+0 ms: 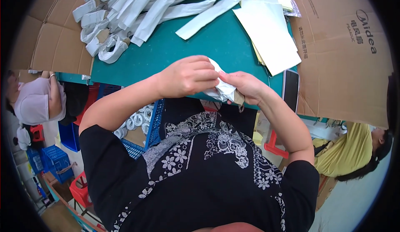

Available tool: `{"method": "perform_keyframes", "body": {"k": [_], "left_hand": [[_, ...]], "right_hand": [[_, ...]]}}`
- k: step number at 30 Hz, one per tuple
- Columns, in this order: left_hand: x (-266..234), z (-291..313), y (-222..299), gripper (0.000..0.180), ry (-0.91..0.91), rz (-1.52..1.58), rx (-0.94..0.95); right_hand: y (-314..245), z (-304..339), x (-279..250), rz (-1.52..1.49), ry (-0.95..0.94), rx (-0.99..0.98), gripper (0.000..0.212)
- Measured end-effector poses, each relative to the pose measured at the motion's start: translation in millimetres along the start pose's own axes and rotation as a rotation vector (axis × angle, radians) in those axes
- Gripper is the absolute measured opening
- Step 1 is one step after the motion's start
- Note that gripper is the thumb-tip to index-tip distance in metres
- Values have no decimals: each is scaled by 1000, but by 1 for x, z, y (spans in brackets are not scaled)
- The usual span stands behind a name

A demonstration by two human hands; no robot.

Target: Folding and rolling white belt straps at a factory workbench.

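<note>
Near the table's front edge, both hands are closed on a white paper-wrapped roll (225,89). My left hand (189,77) grips its upper left side with bent fingers. On the other side, my right hand (246,87) presses its thumb onto the white wrapping. A brown card end (238,98) and a small dark metal piece (241,108) stick out below the right palm. What lies inside the wrapping is hidden. Beyond the hands, long flat white paper strips (160,11) lie in a pile. Several coiled white rolls (112,51) with brown card ends sit at its left.
The green table (158,53) carries white sheets (273,36) and a phone-like dark slab (290,91) at right. Cardboard walls (62,36) flank it. A blue crate (155,125) of white rolls stands below left. Other people sit at left (39,101) and right (348,150).
</note>
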State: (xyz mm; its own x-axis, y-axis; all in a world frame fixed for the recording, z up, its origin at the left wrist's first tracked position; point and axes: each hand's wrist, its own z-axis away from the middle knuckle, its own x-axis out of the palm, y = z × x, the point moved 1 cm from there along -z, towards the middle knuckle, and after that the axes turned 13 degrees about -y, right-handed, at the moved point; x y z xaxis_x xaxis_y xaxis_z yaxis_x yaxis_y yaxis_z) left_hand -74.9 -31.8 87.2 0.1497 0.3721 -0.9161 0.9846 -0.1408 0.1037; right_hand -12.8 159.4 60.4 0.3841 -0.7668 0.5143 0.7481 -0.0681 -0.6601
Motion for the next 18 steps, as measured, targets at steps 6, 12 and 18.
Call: {"method": "perform_keyframes", "body": {"k": [6,12,18], "left_hand": [[4,-2,7,13,-162,-133,142],[10,11,10,18,-236,-168,121],[-6,33,23,77,-248,413,-387]], "right_hand": [[7,-1,7,182,50,176,46],[16,-7,15,71,-91,214,35],[4,-15,24,1288,49,-279,35]]}}
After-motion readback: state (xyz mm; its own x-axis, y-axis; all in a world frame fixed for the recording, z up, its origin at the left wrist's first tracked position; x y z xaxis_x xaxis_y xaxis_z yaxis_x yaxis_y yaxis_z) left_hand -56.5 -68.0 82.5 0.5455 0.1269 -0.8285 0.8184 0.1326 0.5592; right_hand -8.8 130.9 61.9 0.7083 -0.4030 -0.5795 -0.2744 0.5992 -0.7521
